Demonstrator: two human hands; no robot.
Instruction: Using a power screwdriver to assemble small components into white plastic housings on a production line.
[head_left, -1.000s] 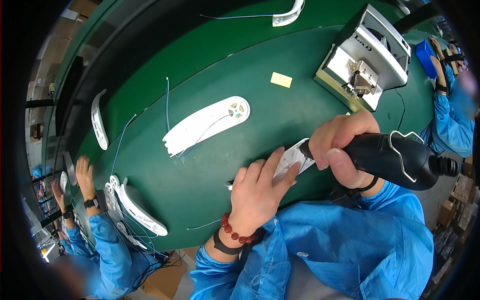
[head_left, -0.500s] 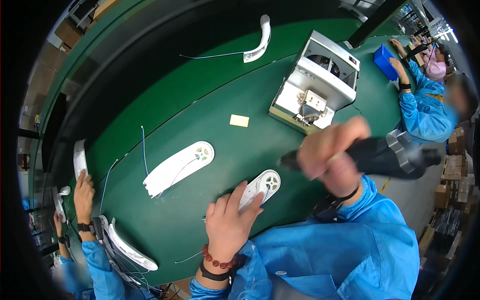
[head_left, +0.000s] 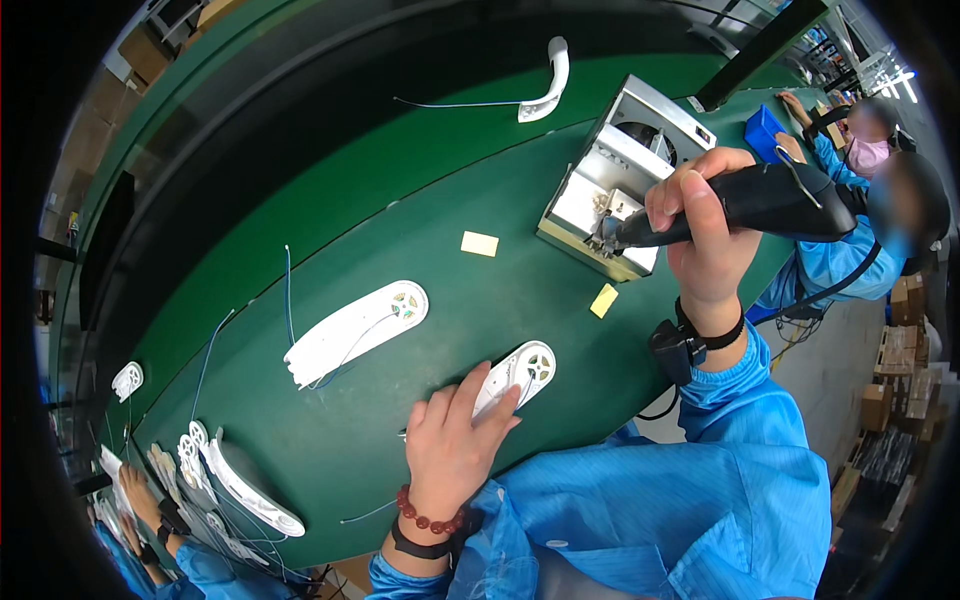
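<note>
My left hand [head_left: 448, 445] lies over a white rounded plastic housing [head_left: 532, 368], its fingers and thumb holding the part against the table. The round end, with a spoked opening and a thin wire, shows beyond my fingertips; the rest is under the hand. In my right hand [head_left: 708, 235] is a black electric screwdriver [head_left: 785, 203], held nearly level with the fingers wrapped round its front. The tip is at the front of a silver box-shaped screw feeder [head_left: 585, 190]; whether it touches cannot be seen.
A longer white housing [head_left: 350, 338] with a blue wire lies left of centre on the green table [head_left: 420, 260]. Yellow paper pieces [head_left: 480, 243] lie near the feeder. A curved white part [head_left: 548, 95] lies at the back. Co-workers sit at both sides; a blue bin [head_left: 763, 133] stands at right.
My right hand has carried the screwdriver up and away, from beside the housing to the screw feeder. The left hand stays on the housing. At left, a co-worker's hand has drawn back with a white part.
</note>
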